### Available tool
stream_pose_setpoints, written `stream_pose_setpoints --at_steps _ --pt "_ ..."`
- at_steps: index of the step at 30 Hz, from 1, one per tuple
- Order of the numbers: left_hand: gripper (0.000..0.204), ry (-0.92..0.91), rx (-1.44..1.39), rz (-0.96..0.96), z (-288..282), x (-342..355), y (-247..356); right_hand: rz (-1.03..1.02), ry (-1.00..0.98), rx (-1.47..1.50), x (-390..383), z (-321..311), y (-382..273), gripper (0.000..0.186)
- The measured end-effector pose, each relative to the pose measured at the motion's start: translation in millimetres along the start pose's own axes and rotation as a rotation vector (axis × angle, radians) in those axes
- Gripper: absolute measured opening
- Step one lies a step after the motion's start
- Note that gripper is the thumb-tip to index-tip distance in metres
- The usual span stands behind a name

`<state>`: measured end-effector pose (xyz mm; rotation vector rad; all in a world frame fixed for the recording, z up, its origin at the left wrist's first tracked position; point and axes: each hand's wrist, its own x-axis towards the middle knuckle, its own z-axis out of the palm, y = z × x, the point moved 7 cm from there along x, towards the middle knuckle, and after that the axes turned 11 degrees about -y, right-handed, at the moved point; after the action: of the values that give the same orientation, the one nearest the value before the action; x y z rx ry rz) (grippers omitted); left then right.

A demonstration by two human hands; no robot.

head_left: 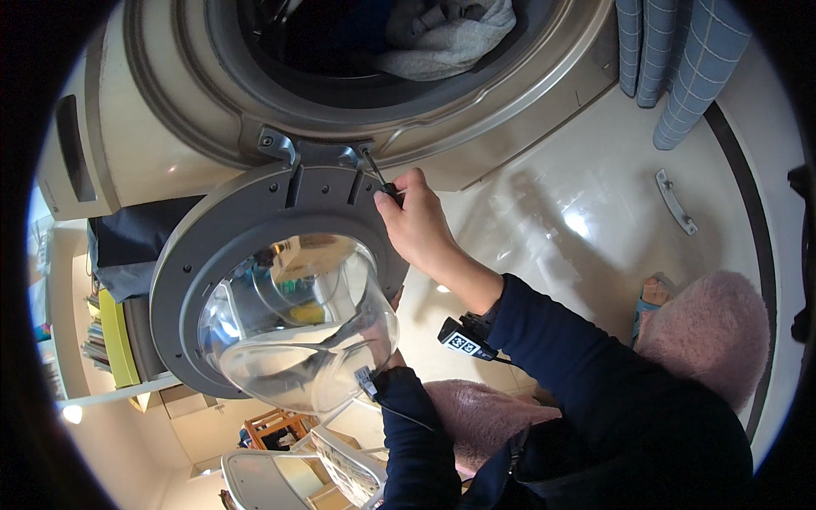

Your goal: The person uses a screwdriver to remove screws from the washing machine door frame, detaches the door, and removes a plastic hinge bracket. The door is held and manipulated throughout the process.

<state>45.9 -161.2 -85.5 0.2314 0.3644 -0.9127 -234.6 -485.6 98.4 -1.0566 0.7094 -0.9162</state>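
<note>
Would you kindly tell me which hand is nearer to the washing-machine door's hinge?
Right. The right hand is close to the hinge, holding a screwdriver up to it; the left hand is farther away, down by the clear door bowl.

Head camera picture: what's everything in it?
Washing machine: one, beige, top.
Door: one, grey, centre left.
Screwdriver: one, black, at hinge.
Laundry: count unclear, grey, inside machine.
Curtain: one, bluish, upper right.
Metal bar: one, silver, right.
Slipper: one, blue, right.
Books: several, mixed, far left.
Chair: at least one, white, bottom left.
Tags: two, monochrome, lower centre.
Sleeves: two, navy, bottom.
Clothed legs: two, pink, lower right.
Right grip: one, bare, on screwdriver.
Left grip: one, bare, partly behind door.
</note>
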Motion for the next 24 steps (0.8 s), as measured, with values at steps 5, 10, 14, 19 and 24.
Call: stream_pose_setpoints --at_steps 5,10,14,19,24 --pt "0.056 -0.023 -0.017 -0.007 1 -1 -2 0.143 -0.042 0.082 5 6 18 0.03" --pt "0.056 -0.067 -0.099 -0.038 -3 -8 -3 0.507 -0.568 2.069 -7 52 8 0.02" --pt "0.056 -0.14 -0.252 -0.127 -5 -7 -5 0.668 -0.413 1.85 -11 48 21 0.021" --pt "0.056 -0.258 -0.39 -0.246 8 -4 -20 0.504 -0.225 0.993 -2 18 24 0.019" --pt "0.035 0.009 0.248 0.04 16 1 -35 0.404 -0.09 0.02 0 -8 8 0.031"
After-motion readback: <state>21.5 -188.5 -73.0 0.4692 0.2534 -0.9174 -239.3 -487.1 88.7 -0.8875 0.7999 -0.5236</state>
